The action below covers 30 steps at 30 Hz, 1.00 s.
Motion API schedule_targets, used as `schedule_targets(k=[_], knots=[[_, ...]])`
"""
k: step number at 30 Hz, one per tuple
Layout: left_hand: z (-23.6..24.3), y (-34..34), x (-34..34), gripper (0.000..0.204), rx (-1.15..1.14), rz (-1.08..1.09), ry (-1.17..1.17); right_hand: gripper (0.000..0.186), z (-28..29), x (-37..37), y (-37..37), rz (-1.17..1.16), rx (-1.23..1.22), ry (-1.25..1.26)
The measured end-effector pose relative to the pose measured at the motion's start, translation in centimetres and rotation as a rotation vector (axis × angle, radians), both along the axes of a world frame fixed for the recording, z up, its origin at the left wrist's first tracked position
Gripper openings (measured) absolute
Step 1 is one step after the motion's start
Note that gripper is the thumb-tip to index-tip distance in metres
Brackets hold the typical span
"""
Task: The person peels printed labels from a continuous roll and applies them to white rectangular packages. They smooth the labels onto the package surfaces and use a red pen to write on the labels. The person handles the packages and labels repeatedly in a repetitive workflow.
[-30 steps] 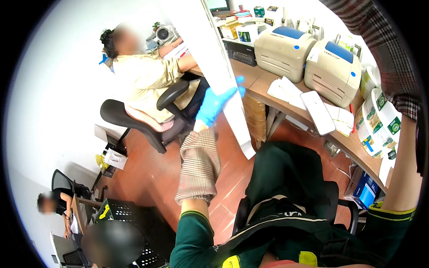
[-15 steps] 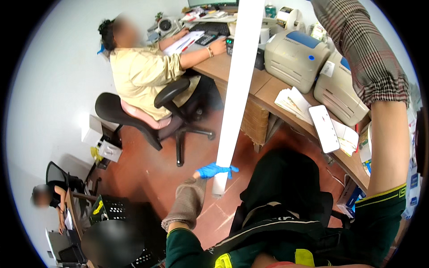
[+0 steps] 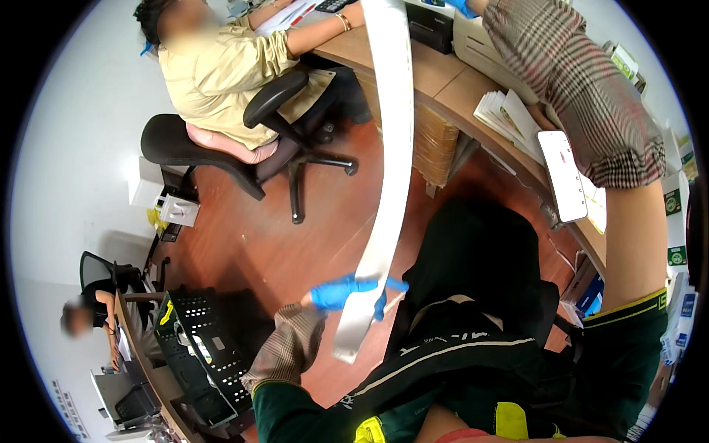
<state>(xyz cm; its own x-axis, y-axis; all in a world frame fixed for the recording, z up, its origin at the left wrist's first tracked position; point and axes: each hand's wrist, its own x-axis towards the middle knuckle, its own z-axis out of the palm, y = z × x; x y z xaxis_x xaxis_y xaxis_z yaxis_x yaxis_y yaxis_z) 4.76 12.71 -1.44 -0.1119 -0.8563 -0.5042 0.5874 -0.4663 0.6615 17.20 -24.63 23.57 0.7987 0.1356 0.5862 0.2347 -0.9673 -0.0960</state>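
The left hand (image 3: pixel 338 294), lower centre, has its grip clamped on the white strip (image 3: pixel 396 148) near the lower end. That end is held, not set down; the far end leaves the top edge, so whether it is loose cannot be told. The right hand (image 3: pixel 467 6) is mostly cut off there, its grip unreadable. Phone (image 3: pixel 563 177) and papers (image 3: pixel 508 118) lie on the tabletop (image 3: pixel 443 77), right.
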Motion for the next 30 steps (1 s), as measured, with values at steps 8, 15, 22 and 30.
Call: schedule_targets(k=[8, 15, 22, 30], knots=[[0.1, -9.2, 3.6, 0.087, -0.365, 0.647, 0.312, 0.023, -12.0, -12.8, 11.9, 0.524, -0.018, -0.133], [-2.4, -12.0, 3.6, 0.044, -0.265, 0.937, 0.200, 0.016, -20.8, -25.0, 12.7, 0.418, -0.202, 0.164], [-0.9, -12.1, 4.5, 0.041, -0.406, 0.958, 0.178, 0.032, -21.9, -29.0, 9.5, 0.420, 0.229, 0.362], [4.7, -14.9, -2.3, 0.045, -0.501, 0.961, 0.091, 0.045, -20.6, -24.4, 8.2, 0.273, 1.047, 0.639]])
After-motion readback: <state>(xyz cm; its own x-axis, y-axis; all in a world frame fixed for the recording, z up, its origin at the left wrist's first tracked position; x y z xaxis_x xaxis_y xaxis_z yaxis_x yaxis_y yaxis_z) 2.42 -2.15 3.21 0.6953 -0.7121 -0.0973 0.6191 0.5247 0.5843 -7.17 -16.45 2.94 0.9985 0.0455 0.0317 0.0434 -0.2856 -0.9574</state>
